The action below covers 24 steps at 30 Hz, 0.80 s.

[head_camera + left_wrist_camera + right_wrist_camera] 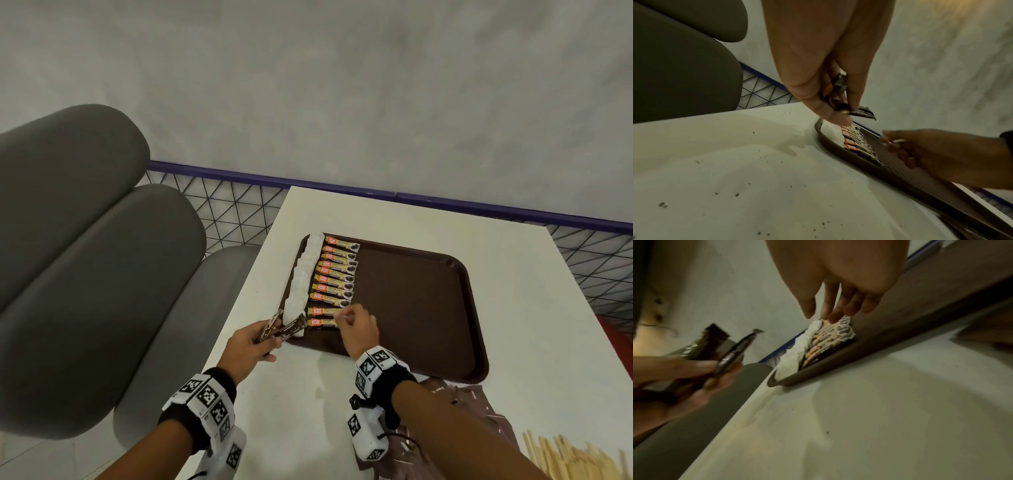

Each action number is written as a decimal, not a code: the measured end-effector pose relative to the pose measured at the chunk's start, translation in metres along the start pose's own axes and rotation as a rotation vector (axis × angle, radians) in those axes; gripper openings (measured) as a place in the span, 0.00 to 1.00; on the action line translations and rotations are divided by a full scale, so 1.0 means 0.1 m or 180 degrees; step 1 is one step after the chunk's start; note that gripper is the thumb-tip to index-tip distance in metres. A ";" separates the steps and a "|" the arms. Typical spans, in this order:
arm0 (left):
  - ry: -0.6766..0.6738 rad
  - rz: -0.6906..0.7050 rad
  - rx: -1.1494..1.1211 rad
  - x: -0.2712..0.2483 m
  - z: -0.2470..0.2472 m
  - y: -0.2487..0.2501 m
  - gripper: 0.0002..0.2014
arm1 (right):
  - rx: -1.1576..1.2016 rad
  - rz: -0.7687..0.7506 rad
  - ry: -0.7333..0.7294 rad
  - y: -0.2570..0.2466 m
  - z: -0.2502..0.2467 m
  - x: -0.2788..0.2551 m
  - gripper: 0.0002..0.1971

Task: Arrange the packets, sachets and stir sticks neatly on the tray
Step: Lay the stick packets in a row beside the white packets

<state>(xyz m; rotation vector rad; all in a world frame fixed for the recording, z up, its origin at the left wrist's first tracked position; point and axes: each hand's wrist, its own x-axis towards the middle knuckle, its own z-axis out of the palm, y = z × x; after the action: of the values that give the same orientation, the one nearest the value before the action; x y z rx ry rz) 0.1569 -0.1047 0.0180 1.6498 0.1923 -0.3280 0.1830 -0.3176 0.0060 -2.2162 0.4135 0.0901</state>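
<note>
A brown tray [411,301] lies on the white table. Along its left side runs a column of white sachets [303,274], with a column of orange-and-brown coffee sachets [335,274] beside it. My left hand [270,337] hovers at the tray's near left corner and grips a few dark coffee sachets [281,327], which the left wrist view shows pinched between thumb and fingers [838,84]. My right hand [342,317] is over the nearest coffee sachets. In the right wrist view its fingertips [830,318] touch the sachets' right ends [830,335].
Wooden stir sticks [575,455] lie loose at the table's near right, beside brown paper packets [479,421] just in front of the tray. A grey cushioned seat [85,257] stands left of the table. A wire mesh rail [233,205] runs behind it.
</note>
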 end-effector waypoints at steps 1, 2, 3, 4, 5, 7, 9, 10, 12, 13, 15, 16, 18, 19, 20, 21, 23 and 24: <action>-0.0004 0.0077 0.0115 0.02 0.01 -0.01 0.13 | 0.0342 -0.0080 -0.0248 -0.05 0.01 -0.04 0.07; -0.0007 0.0170 0.0262 0.05 0.01 -0.03 0.14 | 0.0696 -0.0080 -0.0492 -0.12 0.02 -0.08 0.09; -0.0015 0.0263 0.0421 0.08 0.01 -0.04 0.15 | 0.0942 -0.0018 -0.0715 -0.19 0.02 -0.12 0.11; -0.0030 0.0334 0.0538 0.10 0.02 -0.04 0.16 | 0.1070 0.0061 -0.0929 -0.25 0.02 -0.15 0.12; -0.0052 0.0367 0.0572 0.12 0.02 -0.04 0.17 | 0.1161 0.0137 -0.1128 -0.29 0.03 -0.17 0.12; -0.0069 0.0374 0.0487 0.13 0.05 -0.03 0.19 | 0.1375 0.0208 -0.1365 -0.32 0.07 -0.19 0.09; -0.0059 0.0354 0.0381 0.13 0.07 0.00 0.17 | 0.1641 0.0264 -0.1324 -0.31 0.07 -0.20 0.06; -0.0063 0.0331 0.0269 0.13 0.07 0.01 0.17 | 0.1785 0.0269 -0.1238 -0.29 0.06 -0.20 0.06; -0.0030 0.0269 -0.0093 0.11 0.07 0.04 0.16 | 0.2008 0.0189 -0.1061 -0.26 -0.01 -0.20 0.05; 0.0024 0.0241 -0.0275 0.10 0.07 0.07 0.15 | 0.2069 0.0135 -0.0993 -0.23 -0.05 -0.20 0.06; 0.0171 0.0227 -0.0529 0.07 0.09 0.11 0.12 | 0.2118 0.0044 -0.0910 -0.18 -0.12 -0.20 0.06; 0.0206 0.0233 -0.0586 0.06 0.10 0.12 0.11 | 0.2107 0.0010 -0.0881 -0.15 -0.14 -0.19 0.06; 0.0152 0.0190 -0.0563 0.06 0.13 0.12 0.11 | 0.2100 -0.0017 -0.0843 -0.11 -0.16 -0.20 0.06; 0.0090 0.0140 -0.0534 0.06 0.15 0.11 0.12 | 0.2110 -0.0011 -0.0847 -0.10 -0.16 -0.21 0.06; 0.0042 0.0095 -0.0528 0.06 0.17 0.09 0.13 | 0.2118 -0.0013 -0.0853 -0.09 -0.16 -0.23 0.06; 0.0020 0.0066 -0.0540 0.06 0.19 0.09 0.13 | 0.2126 -0.0012 -0.0864 -0.08 -0.16 -0.24 0.06; 0.0006 0.0059 -0.0539 0.05 0.23 0.09 0.14 | 0.2158 -0.0026 -0.0899 -0.06 -0.17 -0.25 0.05; 0.0004 0.0075 -0.0530 0.06 0.24 0.09 0.14 | 0.2173 -0.0033 -0.0921 -0.05 -0.18 -0.25 0.05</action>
<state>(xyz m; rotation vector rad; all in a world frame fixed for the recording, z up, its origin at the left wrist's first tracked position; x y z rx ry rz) 0.1628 -0.1302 0.0229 1.4868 0.1956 -0.2856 0.1596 -0.3215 0.0265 -1.5040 0.2240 0.2250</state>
